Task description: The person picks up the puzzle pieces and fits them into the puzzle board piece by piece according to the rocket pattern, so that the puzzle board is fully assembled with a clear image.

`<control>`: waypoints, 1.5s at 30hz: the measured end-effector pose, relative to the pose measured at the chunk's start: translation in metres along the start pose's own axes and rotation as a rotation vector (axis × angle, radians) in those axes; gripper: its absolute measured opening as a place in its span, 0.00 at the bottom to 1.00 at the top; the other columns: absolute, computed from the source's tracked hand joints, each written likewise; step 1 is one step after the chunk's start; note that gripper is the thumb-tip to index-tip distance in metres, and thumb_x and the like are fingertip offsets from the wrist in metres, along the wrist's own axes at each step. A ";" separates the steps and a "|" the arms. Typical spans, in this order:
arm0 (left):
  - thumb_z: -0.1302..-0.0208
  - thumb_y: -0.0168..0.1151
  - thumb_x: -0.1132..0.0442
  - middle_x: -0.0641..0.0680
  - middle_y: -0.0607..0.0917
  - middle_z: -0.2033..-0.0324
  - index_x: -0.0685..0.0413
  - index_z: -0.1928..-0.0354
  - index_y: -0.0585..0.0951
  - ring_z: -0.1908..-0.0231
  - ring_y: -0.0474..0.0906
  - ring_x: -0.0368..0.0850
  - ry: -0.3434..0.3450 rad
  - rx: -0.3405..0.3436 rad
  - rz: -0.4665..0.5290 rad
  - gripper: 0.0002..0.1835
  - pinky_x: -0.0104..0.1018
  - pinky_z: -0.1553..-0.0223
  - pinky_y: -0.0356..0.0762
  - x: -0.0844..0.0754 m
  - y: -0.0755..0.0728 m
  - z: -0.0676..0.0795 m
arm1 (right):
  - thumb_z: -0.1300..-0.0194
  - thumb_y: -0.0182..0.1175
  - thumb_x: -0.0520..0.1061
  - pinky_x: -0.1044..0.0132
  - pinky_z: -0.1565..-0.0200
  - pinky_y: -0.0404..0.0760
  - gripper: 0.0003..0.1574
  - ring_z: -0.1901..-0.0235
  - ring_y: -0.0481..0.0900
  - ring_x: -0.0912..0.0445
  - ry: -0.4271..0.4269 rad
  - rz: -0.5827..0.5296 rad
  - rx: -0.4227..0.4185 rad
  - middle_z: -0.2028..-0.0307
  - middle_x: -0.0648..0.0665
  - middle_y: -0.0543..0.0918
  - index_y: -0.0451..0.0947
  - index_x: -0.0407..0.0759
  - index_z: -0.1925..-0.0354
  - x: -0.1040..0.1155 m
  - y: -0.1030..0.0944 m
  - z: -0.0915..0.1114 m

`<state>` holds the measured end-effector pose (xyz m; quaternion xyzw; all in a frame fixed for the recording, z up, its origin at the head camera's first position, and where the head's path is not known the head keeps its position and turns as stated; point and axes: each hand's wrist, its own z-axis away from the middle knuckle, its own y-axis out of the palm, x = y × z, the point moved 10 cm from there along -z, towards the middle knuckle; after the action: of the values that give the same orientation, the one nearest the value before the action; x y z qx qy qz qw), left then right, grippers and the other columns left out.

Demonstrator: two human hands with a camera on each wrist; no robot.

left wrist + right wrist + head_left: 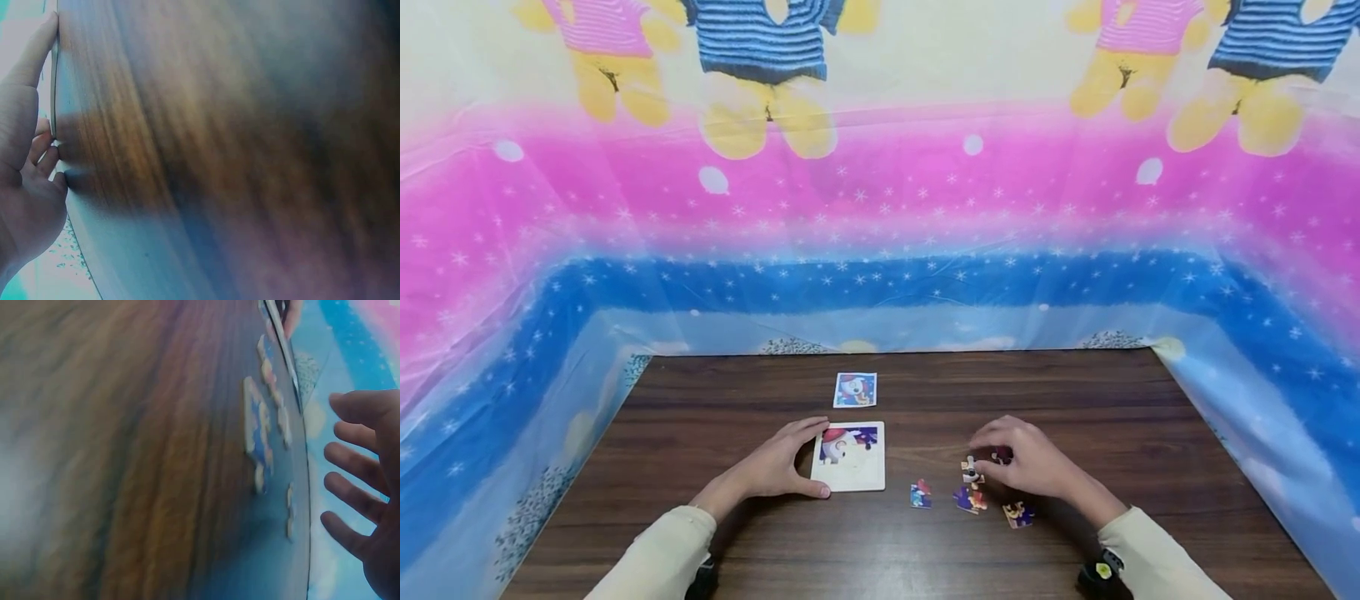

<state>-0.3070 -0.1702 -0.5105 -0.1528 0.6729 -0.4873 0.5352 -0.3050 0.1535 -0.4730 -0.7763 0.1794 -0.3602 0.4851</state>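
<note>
A square jigsaw tray (857, 475) lies on the table, with picture pieces (835, 443) filling its upper part and bare cream board below. My left hand (778, 462) grips it along the left side, fingers at the far corner and thumb by the near corner. In the left wrist view the left hand (31, 156) shows at the tray's edge. Over the loose pieces, my right hand (1026, 457) hovers with fingers apart, as the right wrist view confirms. Below its fingers are a black-and-white puzzle piece (972, 470) and a dark red one (1002, 455), partly hidden.
A small picture card (855, 390) lies behind the tray. Nearer me are a blue-and-red piece (921, 494), a purple-and-orange piece (971, 499) and a purple-and-yellow piece (1018, 515). The brown wooden table (715, 400) is bordered by a patterned cloth (880, 283).
</note>
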 end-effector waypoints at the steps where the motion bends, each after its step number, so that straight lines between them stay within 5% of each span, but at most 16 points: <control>1: 0.49 0.77 0.35 0.58 0.62 0.23 0.57 0.22 0.62 0.24 0.55 0.60 0.000 0.001 0.000 0.59 0.63 0.31 0.61 0.000 0.000 0.000 | 0.32 0.69 0.55 0.49 0.47 0.81 0.15 0.47 0.81 0.55 0.004 0.007 0.023 0.50 0.55 0.85 0.89 0.54 0.50 -0.002 0.003 0.001; 9: 0.49 0.77 0.35 0.58 0.61 0.23 0.57 0.22 0.62 0.24 0.55 0.60 -0.002 0.005 -0.005 0.59 0.62 0.31 0.62 0.000 0.000 0.000 | 0.34 0.69 0.61 0.48 0.47 0.80 0.19 0.46 0.79 0.53 0.006 0.063 0.123 0.49 0.54 0.84 0.89 0.55 0.50 -0.011 0.020 0.005; 27: 0.50 0.78 0.35 0.58 0.61 0.23 0.57 0.22 0.63 0.24 0.55 0.61 0.007 0.004 0.018 0.59 0.62 0.31 0.61 0.002 0.000 0.001 | 0.36 0.71 0.61 0.45 0.46 0.79 0.19 0.47 0.79 0.51 0.073 0.113 0.097 0.49 0.52 0.85 0.90 0.55 0.51 -0.018 0.018 0.001; 45: 0.49 0.77 0.35 0.58 0.61 0.23 0.57 0.22 0.62 0.24 0.54 0.62 0.012 0.009 0.024 0.59 0.64 0.32 0.62 0.004 0.001 -0.001 | 0.35 0.71 0.58 0.50 0.51 0.81 0.16 0.51 0.80 0.54 0.010 0.121 0.092 0.52 0.53 0.85 0.90 0.53 0.53 -0.011 0.018 0.000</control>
<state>-0.3085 -0.1719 -0.5136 -0.1395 0.6755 -0.4849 0.5376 -0.3114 0.1524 -0.4929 -0.7391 0.2116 -0.3420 0.5404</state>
